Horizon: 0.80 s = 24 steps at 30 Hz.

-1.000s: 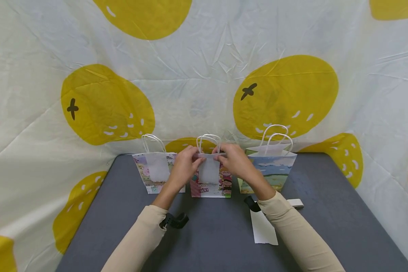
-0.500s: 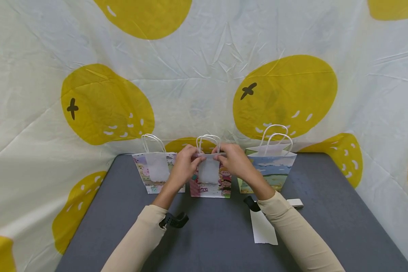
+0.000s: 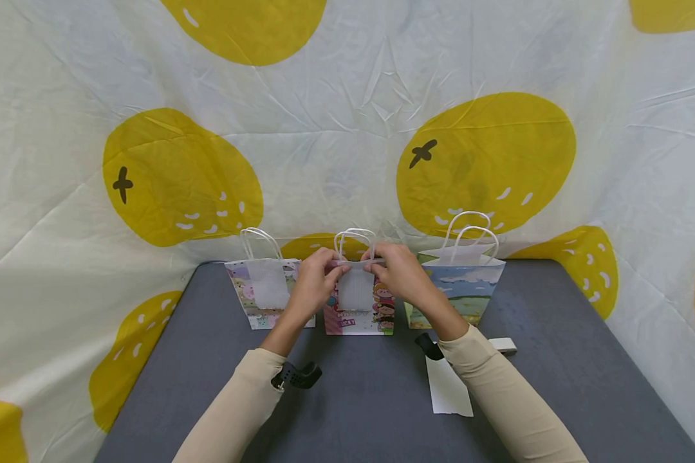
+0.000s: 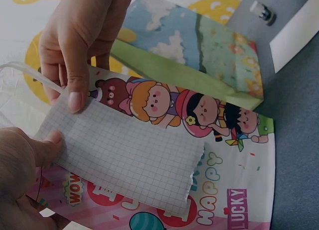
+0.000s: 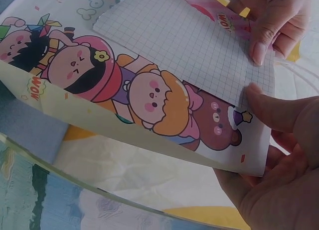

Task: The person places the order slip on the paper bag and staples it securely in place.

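Left hand [image 3: 315, 281]: pinching now, thumb in front, fingers behind, upper left corner of the squared paper [image 4: 127, 150] against the rim of the middle bag [image 3: 360, 324].
Right hand [image 3: 401, 273]: same pinch on the upper right corner.
Squared paper: flat over the bag's front, up at the rim, ragged along the lower edge, just above the printed LUCKY.
Middle bag: upright, mid-row on the grey worktop [image 3: 359, 405], cartoon-printed.
Left bag [image 3: 263, 321]: upright, partly hidden behind the left hand, a white sheet [image 3: 268, 284] across its front.
Right bag [image 3: 466, 289]: upright, open-mouthed, sky and field past the right hand.
Loose paper [image 3: 449, 391]: on the worktop, partly behind the right sleeve [image 3: 500, 389], near a small white object [image 3: 503, 346].
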Each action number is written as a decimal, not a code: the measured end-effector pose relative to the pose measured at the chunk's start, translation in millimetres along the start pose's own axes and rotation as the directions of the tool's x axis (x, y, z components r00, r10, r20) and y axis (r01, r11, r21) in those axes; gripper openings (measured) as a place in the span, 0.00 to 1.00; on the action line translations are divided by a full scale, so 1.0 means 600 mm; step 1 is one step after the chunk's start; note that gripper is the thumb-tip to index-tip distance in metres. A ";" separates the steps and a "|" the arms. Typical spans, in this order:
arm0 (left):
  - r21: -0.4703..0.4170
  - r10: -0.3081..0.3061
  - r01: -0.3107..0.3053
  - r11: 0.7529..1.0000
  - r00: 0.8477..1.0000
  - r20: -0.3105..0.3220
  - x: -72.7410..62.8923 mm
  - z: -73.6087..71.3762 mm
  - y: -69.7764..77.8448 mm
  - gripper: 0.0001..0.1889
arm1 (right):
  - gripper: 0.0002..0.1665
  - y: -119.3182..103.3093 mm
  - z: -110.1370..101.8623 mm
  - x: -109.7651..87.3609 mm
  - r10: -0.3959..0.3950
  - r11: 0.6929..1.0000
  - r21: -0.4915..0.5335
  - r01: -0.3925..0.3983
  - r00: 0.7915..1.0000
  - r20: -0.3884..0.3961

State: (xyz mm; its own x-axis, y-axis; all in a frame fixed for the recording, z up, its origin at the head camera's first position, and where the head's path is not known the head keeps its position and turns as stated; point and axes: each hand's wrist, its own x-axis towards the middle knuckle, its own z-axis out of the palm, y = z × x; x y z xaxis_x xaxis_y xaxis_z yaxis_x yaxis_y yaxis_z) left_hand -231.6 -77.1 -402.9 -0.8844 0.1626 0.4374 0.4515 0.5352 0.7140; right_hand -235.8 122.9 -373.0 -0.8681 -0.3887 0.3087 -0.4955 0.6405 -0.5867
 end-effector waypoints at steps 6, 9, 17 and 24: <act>0.004 0.006 -0.006 1.000 1.000 0.000 0.000 -0.001 -0.001 0.04 | 0.05 -0.004 -0.002 -0.003 -0.003 1.000 -0.013 0.003 1.000 -0.008; 0.001 0.009 -0.009 1.000 1.000 -0.001 0.001 0.000 -0.003 0.04 | 0.05 -0.009 -0.007 -0.007 0.001 1.000 -0.021 -0.002 0.999 -0.033; 0.014 0.025 -0.026 1.000 1.000 0.005 0.003 -0.002 -0.006 0.04 | 0.16 -0.022 -0.032 -0.029 -0.027 1.000 -0.016 0.026 0.996 -0.084; 0.008 0.037 -0.037 0.999 0.999 0.010 0.002 -0.003 -0.006 0.04 | 0.22 -0.020 -0.050 -0.053 -0.030 0.999 -0.022 0.028 0.995 -0.092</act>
State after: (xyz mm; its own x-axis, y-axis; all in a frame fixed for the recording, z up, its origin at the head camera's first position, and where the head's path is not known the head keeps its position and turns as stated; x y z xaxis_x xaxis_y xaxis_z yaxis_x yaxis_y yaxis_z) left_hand -234.2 -80.2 -404.2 -0.8681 0.1909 0.4582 0.4834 0.5349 0.6929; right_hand -203.2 147.5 -353.4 -0.8520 -0.3451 0.3936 -0.5200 0.6442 -0.5609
